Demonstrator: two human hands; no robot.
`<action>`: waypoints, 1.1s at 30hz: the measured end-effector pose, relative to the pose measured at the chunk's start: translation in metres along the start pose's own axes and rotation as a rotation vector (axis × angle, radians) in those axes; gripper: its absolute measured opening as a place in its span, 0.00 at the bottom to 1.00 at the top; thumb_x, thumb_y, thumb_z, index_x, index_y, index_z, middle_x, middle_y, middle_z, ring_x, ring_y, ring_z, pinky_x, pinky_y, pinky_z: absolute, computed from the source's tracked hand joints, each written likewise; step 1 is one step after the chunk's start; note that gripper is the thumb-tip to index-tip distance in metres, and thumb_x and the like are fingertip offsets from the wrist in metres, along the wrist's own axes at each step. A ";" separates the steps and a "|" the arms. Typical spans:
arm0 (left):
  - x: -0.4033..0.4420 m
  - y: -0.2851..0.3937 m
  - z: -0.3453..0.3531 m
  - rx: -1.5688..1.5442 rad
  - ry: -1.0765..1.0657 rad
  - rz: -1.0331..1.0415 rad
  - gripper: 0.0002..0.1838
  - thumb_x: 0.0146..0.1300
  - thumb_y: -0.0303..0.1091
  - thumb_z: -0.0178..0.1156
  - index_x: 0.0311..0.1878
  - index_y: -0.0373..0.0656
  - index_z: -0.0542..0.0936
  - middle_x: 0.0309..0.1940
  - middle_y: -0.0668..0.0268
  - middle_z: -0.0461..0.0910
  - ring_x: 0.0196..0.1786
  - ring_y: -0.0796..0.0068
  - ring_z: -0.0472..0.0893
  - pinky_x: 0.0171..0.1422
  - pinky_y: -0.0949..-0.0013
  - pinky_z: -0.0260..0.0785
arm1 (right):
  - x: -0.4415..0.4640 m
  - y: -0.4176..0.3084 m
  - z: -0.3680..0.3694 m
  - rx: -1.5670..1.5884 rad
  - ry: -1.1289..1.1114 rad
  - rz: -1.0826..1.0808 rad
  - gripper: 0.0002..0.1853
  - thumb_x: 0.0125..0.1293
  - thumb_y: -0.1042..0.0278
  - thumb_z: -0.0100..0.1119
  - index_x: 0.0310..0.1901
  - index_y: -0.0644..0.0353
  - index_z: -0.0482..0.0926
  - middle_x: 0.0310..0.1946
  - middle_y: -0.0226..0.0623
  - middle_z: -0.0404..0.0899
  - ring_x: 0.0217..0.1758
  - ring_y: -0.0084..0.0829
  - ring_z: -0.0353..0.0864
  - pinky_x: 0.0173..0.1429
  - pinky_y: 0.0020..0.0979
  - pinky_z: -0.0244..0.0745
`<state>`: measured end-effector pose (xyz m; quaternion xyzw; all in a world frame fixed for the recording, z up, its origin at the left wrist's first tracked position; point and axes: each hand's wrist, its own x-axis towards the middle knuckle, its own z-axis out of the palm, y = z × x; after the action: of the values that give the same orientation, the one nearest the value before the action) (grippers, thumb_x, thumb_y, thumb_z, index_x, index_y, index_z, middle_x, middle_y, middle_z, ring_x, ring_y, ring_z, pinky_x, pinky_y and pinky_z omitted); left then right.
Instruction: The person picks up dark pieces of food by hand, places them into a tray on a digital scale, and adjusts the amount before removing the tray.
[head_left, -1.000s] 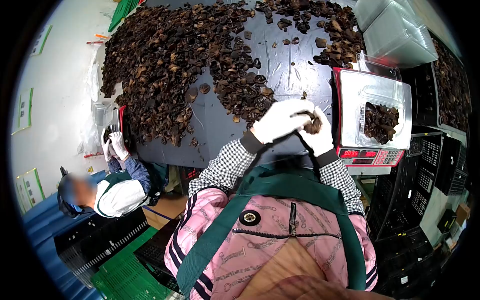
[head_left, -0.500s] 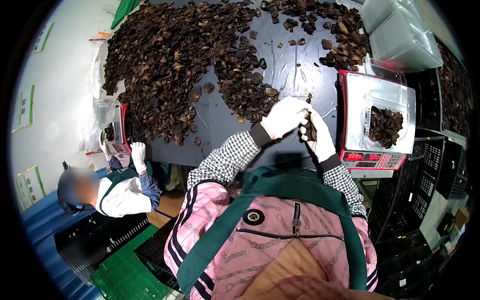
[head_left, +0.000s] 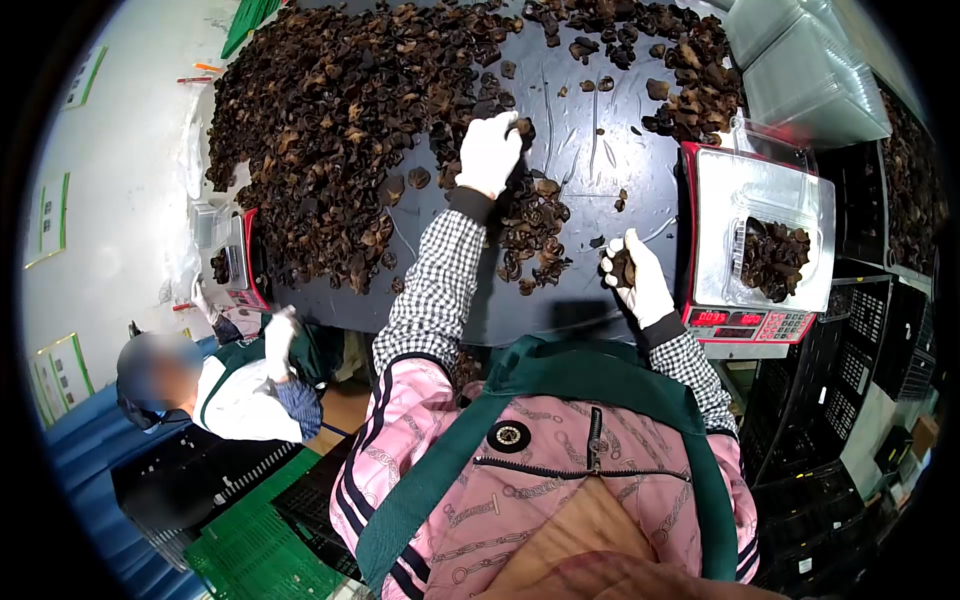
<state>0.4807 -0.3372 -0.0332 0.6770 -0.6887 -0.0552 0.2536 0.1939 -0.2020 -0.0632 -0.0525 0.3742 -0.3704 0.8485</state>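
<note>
My left hand [head_left: 490,153], in a white glove, is over the dark fungus pieces [head_left: 330,130] on the grey table [head_left: 590,150]; its fingers are closed at a brown piece beside the fingertips. Nearer the table's front edge, my right hand [head_left: 640,276], also gloved, is curled round a dark fungus piece [head_left: 623,268]. Just right of it a red scale [head_left: 702,250] carries an open clear plastic box [head_left: 740,250] with dark fungus inside.
Stacked clear boxes [head_left: 810,80] stand at the back right. Black crates [head_left: 850,320] are at the right. A co-worker [head_left: 250,395] sits at the left beside another scale [head_left: 255,260]. Green crates [head_left: 260,540] lie lower left.
My left hand has left my right hand and moved left and up to the heap. My right hand stays closed near the scale. The co-worker's hands have moved apart.
</note>
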 end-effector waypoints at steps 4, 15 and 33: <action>0.009 0.018 0.026 0.279 -0.168 0.104 0.16 0.63 0.37 0.61 0.54 0.47 0.82 0.40 0.56 0.82 0.47 0.53 0.82 0.51 0.55 0.76 | -0.004 -0.002 0.011 0.006 0.035 0.006 0.10 0.75 0.57 0.56 0.44 0.54 0.78 0.35 0.30 0.79 0.34 0.27 0.77 0.33 0.28 0.67; 0.020 0.033 0.048 -0.067 -0.077 0.144 0.13 0.60 0.28 0.61 0.48 0.46 0.85 0.41 0.55 0.83 0.43 0.54 0.84 0.49 0.58 0.77 | -0.104 -0.068 0.051 -0.339 0.082 -0.354 0.07 0.72 0.71 0.55 0.46 0.61 0.80 0.35 0.33 0.81 0.30 0.21 0.80 0.27 0.22 0.69; -0.048 0.306 0.034 -0.470 -0.467 0.632 0.32 0.61 0.33 0.63 0.70 0.43 0.72 0.62 0.52 0.76 0.63 0.55 0.75 0.69 0.57 0.66 | -0.134 -0.188 -0.048 -0.820 0.513 -1.227 0.23 0.73 0.76 0.53 0.69 0.65 0.71 0.65 0.44 0.76 0.64 0.32 0.78 0.70 0.33 0.71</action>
<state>0.1876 -0.2763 0.0526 0.3271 -0.8691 -0.2810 0.2425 -0.0094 -0.2390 0.0512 -0.4721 0.5699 -0.6062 0.2915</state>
